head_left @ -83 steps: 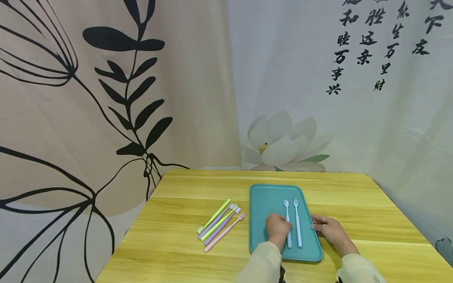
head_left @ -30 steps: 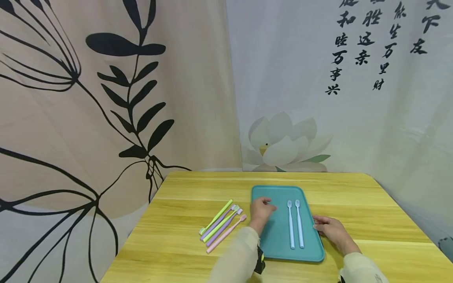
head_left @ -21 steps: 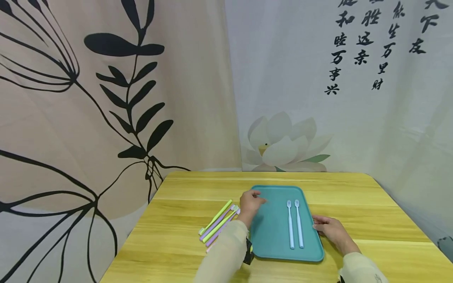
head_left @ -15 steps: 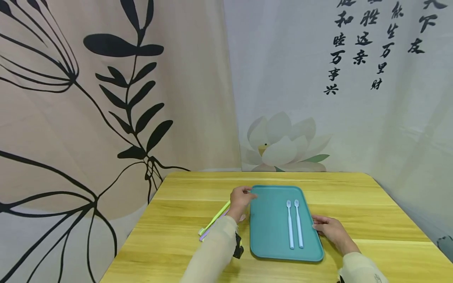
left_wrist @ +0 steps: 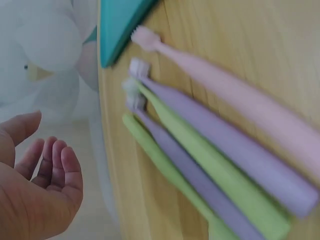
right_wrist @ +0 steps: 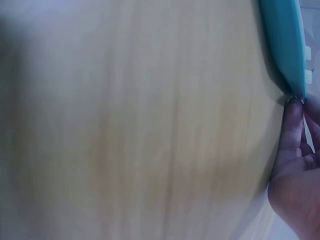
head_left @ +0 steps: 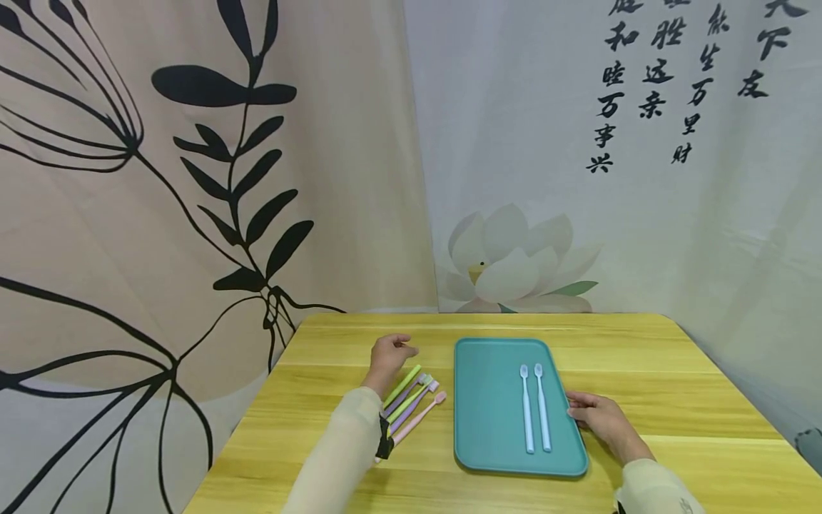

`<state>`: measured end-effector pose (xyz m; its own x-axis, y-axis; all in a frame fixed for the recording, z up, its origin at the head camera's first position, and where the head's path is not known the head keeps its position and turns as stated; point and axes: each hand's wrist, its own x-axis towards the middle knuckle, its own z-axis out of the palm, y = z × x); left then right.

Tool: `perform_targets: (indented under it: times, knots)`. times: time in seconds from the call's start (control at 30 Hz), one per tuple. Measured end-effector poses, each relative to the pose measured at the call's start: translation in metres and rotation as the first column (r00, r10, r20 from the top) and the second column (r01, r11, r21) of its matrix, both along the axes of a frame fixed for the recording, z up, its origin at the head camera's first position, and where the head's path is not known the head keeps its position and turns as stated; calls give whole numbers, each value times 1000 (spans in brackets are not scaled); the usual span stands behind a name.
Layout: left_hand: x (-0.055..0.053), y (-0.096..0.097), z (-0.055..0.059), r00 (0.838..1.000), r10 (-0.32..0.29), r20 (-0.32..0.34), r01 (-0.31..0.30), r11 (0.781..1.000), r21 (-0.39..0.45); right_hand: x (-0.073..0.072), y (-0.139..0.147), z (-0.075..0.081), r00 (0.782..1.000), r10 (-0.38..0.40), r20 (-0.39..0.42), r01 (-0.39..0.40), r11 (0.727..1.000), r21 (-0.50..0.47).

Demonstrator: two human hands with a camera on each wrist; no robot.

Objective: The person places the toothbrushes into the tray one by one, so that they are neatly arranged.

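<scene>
My left hand [head_left: 388, 357] hovers just past the upper left of a bundle of toothbrushes, fingers loosely bent and holding nothing. The bundle has green toothbrushes [left_wrist: 215, 175], purple toothbrushes [left_wrist: 235, 140] and a pink toothbrush [head_left: 420, 420]; in the head view my sleeve hides their lower ends. On the teal tray [head_left: 491, 407], two light blue toothbrushes lie side by side, a left one [head_left: 527, 410] and a right one [head_left: 544, 410], heads pointing away. My right hand [head_left: 604, 421] pinches the tray's right rim between thumb and fingers, as the right wrist view shows.
Everything lies on a wooden table [head_left: 668, 385] with rounded far corners. Behind it hangs a cloth backdrop [head_left: 359, 143] printed with dark plants, a pale lotus and black characters. A black strap [head_left: 384, 439] is on my left wrist.
My left hand let go of the left blue toothbrush on the tray, then moved left across the rim and over the bundle to its far side. The right hand stays at the tray's edge.
</scene>
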<state>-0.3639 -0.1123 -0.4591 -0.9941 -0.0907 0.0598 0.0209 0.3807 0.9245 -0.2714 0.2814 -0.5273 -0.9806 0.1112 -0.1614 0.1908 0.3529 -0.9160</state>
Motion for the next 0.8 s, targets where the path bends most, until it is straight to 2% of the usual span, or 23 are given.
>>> perform_targets:
  times: [0.37, 0.63, 0.8]
  knots:
    - [2, -41, -14, 999, -39, 37, 39, 999, -11, -1, 0, 0, 1000, 9, -5, -9, 1000, -4]
    - [8, -54, -27, 995, -45, 95, 47, 999, -19, -2, 0, 0, 1000, 8, -3, -8, 1000, -2]
    - [13, -59, -34, 991, -68, 117, 74, 996, -43, -1, 0, -1, 1000, 7, -3, -7, 1000, 0]
